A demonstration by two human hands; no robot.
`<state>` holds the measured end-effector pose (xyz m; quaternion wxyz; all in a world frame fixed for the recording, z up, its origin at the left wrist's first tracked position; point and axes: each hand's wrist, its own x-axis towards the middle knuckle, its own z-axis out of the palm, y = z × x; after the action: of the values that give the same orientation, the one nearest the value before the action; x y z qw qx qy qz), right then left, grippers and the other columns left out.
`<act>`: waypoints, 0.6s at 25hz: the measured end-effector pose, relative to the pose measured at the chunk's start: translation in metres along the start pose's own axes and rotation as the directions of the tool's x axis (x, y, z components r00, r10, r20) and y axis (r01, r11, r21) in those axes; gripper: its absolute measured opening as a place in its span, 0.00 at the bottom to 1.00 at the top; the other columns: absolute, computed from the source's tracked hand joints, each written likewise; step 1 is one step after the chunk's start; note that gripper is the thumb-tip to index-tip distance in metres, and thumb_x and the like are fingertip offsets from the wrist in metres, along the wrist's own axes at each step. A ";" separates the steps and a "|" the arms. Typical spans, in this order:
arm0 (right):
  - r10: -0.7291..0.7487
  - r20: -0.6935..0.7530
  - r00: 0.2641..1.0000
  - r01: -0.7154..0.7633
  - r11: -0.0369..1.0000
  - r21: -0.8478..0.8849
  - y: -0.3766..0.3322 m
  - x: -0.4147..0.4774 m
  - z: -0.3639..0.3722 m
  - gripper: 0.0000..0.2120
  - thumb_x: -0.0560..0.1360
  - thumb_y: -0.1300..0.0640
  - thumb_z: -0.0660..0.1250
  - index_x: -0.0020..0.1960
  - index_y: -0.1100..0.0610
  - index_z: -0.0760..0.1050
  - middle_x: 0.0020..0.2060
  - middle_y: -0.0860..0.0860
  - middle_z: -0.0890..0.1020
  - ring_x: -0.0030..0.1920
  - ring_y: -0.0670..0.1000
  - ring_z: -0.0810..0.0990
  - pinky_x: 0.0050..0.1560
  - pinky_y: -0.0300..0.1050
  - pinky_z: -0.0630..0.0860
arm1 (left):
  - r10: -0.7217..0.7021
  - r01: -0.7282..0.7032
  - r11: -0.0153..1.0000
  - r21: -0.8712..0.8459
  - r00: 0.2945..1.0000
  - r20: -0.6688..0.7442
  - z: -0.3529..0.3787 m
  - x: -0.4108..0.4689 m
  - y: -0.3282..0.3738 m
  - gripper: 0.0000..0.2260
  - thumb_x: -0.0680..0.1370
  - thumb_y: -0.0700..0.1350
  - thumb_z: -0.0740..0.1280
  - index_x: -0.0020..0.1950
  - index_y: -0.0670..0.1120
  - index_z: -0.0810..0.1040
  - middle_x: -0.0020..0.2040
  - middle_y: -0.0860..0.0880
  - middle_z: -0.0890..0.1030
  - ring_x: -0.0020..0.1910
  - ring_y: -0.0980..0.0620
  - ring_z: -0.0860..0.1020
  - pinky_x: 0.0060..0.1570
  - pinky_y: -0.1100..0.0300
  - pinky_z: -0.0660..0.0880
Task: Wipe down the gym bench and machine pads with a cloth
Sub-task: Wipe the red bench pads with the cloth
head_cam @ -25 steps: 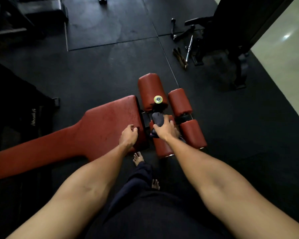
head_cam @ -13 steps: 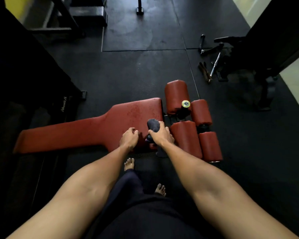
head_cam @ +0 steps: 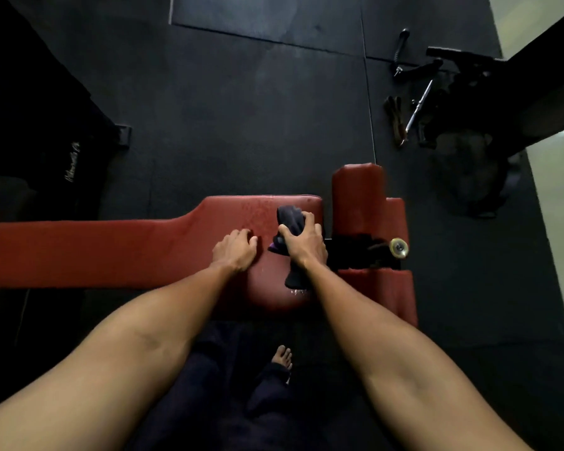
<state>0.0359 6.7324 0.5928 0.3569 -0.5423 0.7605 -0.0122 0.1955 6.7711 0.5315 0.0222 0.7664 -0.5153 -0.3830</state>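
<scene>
A long red padded bench (head_cam: 111,252) runs from the left edge to the middle of the view, widening at its right end. My right hand (head_cam: 303,242) grips a dark cloth (head_cam: 288,218) and holds it on that wide end, where the pad looks wet. My left hand (head_cam: 235,252) rests on the pad just left of the cloth, fingers bent. Red roller pads (head_cam: 358,196) stand right of the bench around a black frame with a yellow-green end cap (head_cam: 399,247).
Black rubber floor mats surround the bench. Cable handles and a metal bar (head_cam: 417,105) lie on the floor at the upper right beside a dark machine (head_cam: 489,102). Another dark machine (head_cam: 39,131) fills the left. My bare foot (head_cam: 282,356) stands below the bench.
My right hand has carried the cloth from the roller pads leftward onto the wide end of the bench. The view has swung over the bench, and my left hand stays on the pad.
</scene>
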 end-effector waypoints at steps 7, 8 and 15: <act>-0.243 -0.152 0.958 0.170 0.909 -0.381 -0.005 0.091 0.034 0.36 0.73 0.32 0.62 0.77 0.46 0.62 0.78 0.54 0.59 0.76 0.61 0.60 0.73 0.60 0.62 | 0.197 -0.183 0.978 0.098 0.967 -0.159 0.036 0.119 0.002 0.24 0.83 0.53 0.56 0.78 0.49 0.64 0.79 0.45 0.62 0.79 0.47 0.57 0.78 0.46 0.49; -0.307 -0.126 0.943 0.220 0.862 -0.458 -0.001 0.097 0.042 0.37 0.72 0.32 0.59 0.78 0.46 0.62 0.79 0.54 0.58 0.78 0.61 0.57 0.75 0.62 0.58 | 0.220 -0.199 0.973 0.117 0.952 -0.211 0.044 0.127 -0.001 0.24 0.82 0.53 0.55 0.78 0.49 0.65 0.79 0.45 0.64 0.79 0.46 0.59 0.78 0.45 0.50; -0.448 -0.060 0.892 0.332 0.739 -0.586 -0.008 0.151 0.087 0.32 0.74 0.32 0.54 0.73 0.43 0.71 0.78 0.51 0.66 0.79 0.63 0.59 0.76 0.67 0.50 | 0.389 -0.312 0.921 0.234 0.763 -0.516 0.082 0.155 -0.031 0.23 0.81 0.50 0.55 0.75 0.48 0.71 0.74 0.46 0.72 0.74 0.44 0.68 0.74 0.42 0.59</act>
<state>0.0674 6.6353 0.4517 0.0943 -0.7663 0.6301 0.0834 0.1962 6.6904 0.3729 0.1897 0.7334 -0.6453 -0.0986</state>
